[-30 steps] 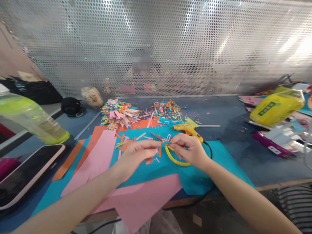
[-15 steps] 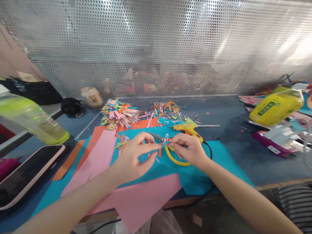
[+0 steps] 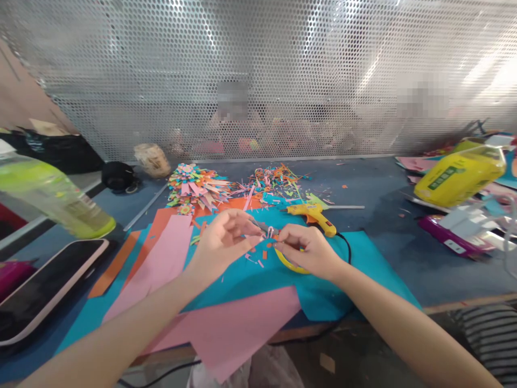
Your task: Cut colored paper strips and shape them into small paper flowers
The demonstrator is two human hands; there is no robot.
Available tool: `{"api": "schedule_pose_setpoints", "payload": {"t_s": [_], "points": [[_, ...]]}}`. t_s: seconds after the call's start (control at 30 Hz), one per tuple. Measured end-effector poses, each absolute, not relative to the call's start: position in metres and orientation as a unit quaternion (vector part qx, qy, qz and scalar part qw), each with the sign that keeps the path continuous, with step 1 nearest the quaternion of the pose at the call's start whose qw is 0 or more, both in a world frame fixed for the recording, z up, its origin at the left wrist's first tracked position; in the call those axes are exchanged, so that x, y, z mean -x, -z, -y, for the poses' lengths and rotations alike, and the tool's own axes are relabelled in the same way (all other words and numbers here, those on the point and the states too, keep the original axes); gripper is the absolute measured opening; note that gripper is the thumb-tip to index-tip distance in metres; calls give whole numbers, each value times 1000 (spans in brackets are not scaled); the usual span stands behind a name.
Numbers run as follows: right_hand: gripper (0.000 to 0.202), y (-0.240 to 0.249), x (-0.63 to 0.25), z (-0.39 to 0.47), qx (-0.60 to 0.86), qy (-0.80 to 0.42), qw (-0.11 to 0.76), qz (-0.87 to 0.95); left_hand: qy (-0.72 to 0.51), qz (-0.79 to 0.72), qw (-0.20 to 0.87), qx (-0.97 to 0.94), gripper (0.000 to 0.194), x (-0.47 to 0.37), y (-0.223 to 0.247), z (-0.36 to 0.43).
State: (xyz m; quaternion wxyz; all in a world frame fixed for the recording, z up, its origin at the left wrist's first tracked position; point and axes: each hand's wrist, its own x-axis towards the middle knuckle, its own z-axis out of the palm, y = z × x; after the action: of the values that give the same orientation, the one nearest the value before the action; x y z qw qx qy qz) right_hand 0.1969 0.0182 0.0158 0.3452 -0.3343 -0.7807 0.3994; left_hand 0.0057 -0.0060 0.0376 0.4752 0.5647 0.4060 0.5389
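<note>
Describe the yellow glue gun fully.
The glue gun lies on its side, nozzle pointing left over teal paper, handle slanting toward the lower right. Its yellow body looks plastic, with an orange trigger. A pale stick extends behind; a black cord leaves the handle. The right hand is near, apparently not touching.

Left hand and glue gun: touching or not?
Apart. The head view shows teal paper between the left hand and the glue gun, with a plain gap from fingertips to nozzle.
</note>
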Motion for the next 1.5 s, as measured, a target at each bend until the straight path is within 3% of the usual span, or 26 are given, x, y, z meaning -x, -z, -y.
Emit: {"api": "schedule_pose_setpoints", "payload": {"t_s": [1.5], "points": [[14, -16, -199, -17, 295, -320, 302, 848, -541, -448, 424, -572, 24, -5, -32, 5]]}}
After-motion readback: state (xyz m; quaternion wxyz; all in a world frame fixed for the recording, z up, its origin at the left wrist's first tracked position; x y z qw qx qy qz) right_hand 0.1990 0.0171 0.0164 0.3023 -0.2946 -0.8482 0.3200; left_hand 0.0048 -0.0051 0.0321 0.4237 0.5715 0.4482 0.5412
